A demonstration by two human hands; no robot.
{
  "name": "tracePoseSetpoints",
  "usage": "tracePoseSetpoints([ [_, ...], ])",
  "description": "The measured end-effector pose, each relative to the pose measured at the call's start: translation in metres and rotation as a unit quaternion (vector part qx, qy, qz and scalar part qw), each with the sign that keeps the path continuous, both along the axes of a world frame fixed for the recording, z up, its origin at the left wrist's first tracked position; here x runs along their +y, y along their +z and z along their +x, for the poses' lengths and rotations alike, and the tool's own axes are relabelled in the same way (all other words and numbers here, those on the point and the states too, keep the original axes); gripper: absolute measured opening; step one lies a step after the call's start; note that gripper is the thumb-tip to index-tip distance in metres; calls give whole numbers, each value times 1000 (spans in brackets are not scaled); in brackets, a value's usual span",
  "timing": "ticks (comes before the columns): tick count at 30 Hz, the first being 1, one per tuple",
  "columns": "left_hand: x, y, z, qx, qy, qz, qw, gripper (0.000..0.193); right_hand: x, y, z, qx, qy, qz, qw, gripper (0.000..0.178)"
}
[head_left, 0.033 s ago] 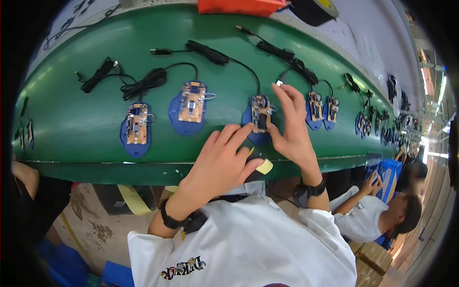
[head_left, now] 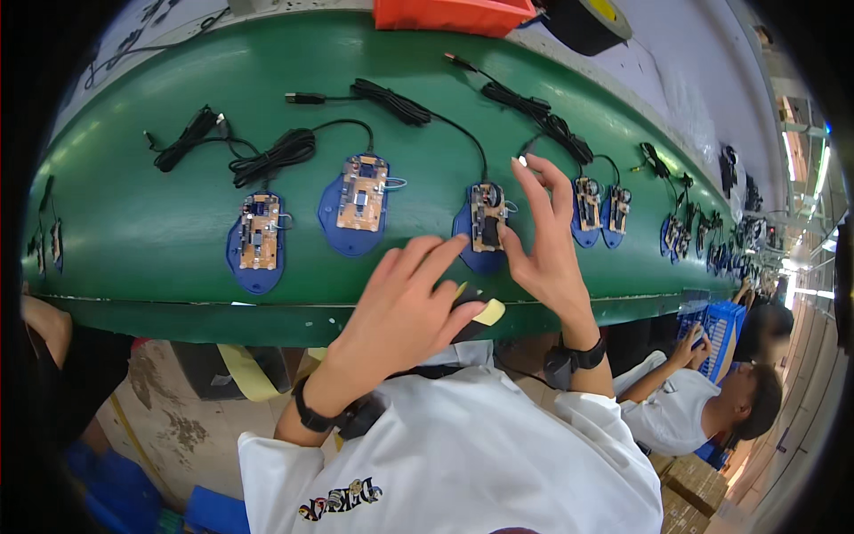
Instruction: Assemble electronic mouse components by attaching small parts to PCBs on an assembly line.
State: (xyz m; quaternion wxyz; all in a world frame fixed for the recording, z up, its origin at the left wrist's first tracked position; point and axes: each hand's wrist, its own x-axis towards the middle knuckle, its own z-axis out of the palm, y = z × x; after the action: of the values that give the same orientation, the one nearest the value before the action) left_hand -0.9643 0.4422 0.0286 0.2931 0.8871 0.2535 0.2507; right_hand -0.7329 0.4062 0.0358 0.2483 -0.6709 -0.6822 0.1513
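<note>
My left hand (head_left: 405, 298) holds a small black strip with yellow backing (head_left: 487, 313) between its thumb and curled fingers. Its index finger reaches to the left edge of a blue mouse base (head_left: 480, 260). On that base sits a brown circuit board (head_left: 478, 233) with a round black wheel near its top and a black rectangular pad (head_left: 491, 231) lower down. My right hand (head_left: 547, 236) is at the right side of the board, thumb tip by the pad. Its index finger is raised, apart from the thumb, and nothing shows between them.
Two more mouse bases with boards (head_left: 362, 191) (head_left: 258, 233) lie to the left on the green belt (head_left: 178, 267), their black cables (head_left: 276, 158) bundled behind. Several others line up to the right. A red bin (head_left: 454, 16) stands at the far edge. A co-worker (head_left: 685, 400) sits at right.
My left index fingertip has drawn slightly left off the board's lower corner. The right thumb has shifted a little from the pad, leaving more of it in sight.
</note>
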Motion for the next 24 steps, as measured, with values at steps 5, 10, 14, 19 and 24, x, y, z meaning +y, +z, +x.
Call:
tracePoseSetpoints([
  [5, 10, 14, -57, 26, 138, 40, 989, 33, 12, 2, 12, -163, 167, -16, 972, 55],
  [10, 9, -2, -74, 10, 121, 7, 993, 36, 96, 45, 43, -238, 175, 18, 955, 39],
  [14, 5, 15, -80, -13, 94, -6, 996, 34, 245, 60, 66, -176, 167, 135, 961, 31],
  [19, 0, 2, -123, 88, 261, 2, 961, 26, 396, 20, 93, -300, 84, -63, 948, 39],
  [24, 23, 4, -113, 2, 260, -66, 963, 22, 418, -1, 93, -388, 98, -40, 916, 39],
])
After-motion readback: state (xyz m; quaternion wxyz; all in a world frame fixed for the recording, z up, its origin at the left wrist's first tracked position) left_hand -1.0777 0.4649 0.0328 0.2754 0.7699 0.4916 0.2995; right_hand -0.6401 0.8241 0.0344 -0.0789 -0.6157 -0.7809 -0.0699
